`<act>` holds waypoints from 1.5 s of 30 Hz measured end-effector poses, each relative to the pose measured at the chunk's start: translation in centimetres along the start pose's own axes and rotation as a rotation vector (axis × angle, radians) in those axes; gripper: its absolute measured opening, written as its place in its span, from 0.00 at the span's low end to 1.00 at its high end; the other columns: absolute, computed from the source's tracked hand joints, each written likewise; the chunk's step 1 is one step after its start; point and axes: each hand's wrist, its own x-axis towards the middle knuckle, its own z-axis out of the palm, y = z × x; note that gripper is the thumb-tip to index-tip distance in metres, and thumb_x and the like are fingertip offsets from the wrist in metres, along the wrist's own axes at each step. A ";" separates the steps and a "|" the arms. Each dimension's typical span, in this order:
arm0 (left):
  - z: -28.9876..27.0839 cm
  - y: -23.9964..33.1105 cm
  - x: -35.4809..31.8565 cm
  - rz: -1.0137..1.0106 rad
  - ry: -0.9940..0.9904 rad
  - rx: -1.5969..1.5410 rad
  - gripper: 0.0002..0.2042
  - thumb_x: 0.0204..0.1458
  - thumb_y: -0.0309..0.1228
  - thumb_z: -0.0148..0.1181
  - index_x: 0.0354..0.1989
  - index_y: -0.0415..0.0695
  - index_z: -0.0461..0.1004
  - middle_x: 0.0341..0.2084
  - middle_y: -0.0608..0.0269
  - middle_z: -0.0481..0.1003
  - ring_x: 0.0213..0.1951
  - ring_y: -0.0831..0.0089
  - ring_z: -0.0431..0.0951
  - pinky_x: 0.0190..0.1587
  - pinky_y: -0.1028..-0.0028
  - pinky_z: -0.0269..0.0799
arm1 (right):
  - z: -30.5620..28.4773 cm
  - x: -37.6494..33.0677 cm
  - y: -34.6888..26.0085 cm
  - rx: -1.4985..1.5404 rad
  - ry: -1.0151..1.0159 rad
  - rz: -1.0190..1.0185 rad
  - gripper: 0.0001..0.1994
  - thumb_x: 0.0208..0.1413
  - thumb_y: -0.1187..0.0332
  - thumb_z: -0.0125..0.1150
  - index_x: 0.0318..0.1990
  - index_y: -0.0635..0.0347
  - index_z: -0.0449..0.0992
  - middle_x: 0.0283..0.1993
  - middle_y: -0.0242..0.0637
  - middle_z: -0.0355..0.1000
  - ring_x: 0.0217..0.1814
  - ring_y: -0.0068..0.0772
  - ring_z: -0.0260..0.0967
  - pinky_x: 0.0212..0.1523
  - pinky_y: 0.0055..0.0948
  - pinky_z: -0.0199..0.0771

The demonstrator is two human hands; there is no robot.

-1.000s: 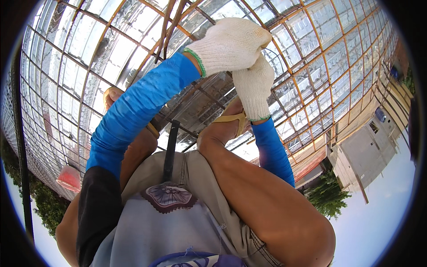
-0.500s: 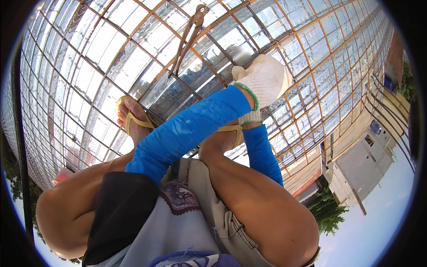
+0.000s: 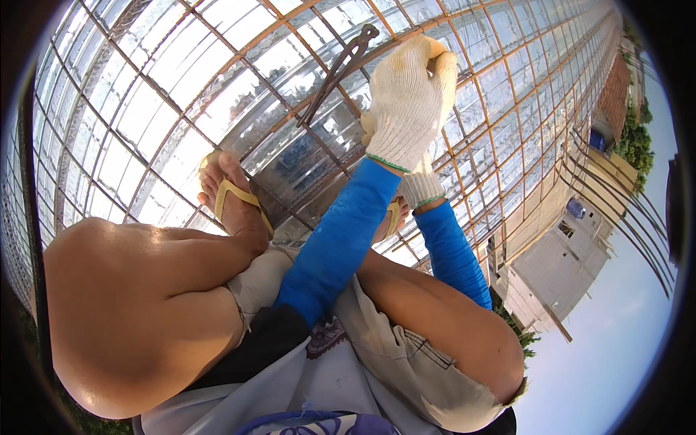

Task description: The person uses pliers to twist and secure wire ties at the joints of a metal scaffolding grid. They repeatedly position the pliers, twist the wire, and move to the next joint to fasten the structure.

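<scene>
My left hand, in a white knit glove with a blue sleeve, is closed in a fist over the rusty rebar grid. Just left of that fist, a pair of rusty pincers lies slanted on the bars, its top end close to the glove; whether they touch is unclear. Of my right hand, also gloved, only the cuff and wrist part show below my left wrist, and its fingers are hidden. I squat on the grid in yellow flip-flops, my left foot on the bars.
Shiny sheeting lies under the rebar mesh. My bare knees fill the lower picture. To the right the slab edge drops off to a grey building, trees and sky.
My left hand has risen from near my right foot to a spot beside the pincers. The view has swung so that my left knee and foot now show fully.
</scene>
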 end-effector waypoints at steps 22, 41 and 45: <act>-5.9 -5.2 1.3 -0.141 -0.102 0.124 0.17 0.67 0.41 0.63 0.47 0.38 0.86 0.30 0.54 0.85 0.27 0.65 0.88 0.28 0.67 0.82 | 1.0 3.0 1.2 -0.501 0.227 -0.610 0.09 0.67 0.70 0.67 0.51 0.60 0.77 0.43 0.37 0.78 0.41 0.26 0.78 0.41 0.32 0.79; 3.4 -3.5 -16.2 -1.346 -0.157 -0.831 0.11 0.70 0.35 0.53 0.41 0.40 0.75 0.30 0.61 0.78 0.27 0.70 0.77 0.31 0.66 0.73 | -10.5 -8.4 -7.5 -1.617 -0.119 -0.365 0.08 0.63 0.69 0.68 0.44 0.58 0.77 0.35 0.50 0.76 0.40 0.62 0.78 0.37 0.50 0.76; 4.1 -4.6 -16.7 -1.407 -0.113 -1.026 0.13 0.72 0.39 0.53 0.46 0.41 0.76 0.33 0.60 0.80 0.31 0.68 0.81 0.37 0.67 0.80 | -10.5 -7.3 -7.7 -1.662 -0.128 -0.426 0.07 0.64 0.68 0.68 0.44 0.57 0.77 0.35 0.50 0.76 0.40 0.60 0.78 0.37 0.49 0.76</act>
